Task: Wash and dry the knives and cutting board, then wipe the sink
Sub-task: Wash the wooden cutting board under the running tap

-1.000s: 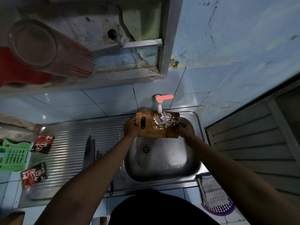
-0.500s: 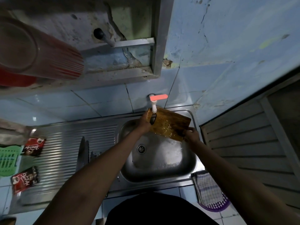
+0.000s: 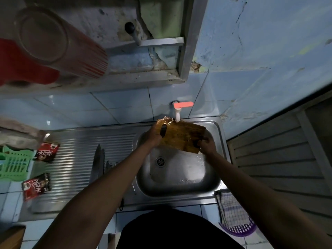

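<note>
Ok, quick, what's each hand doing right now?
Left hand: closed on the cutting board, handle end.
Right hand: closed on the board's lower corner.

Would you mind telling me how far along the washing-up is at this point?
Knives already lie on the drainboard. In hand: the left hand and right hand tilt the wet cutting board under the tap. Left: drying, perhaps with the checked cloth, and wiping the sink.

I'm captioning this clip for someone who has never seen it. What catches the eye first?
The wet wooden cutting board, held tilted over the sink by the left hand and right hand, under the tap with the orange-red handle. Knives lie on the ribbed drainboard to the left.
</note>
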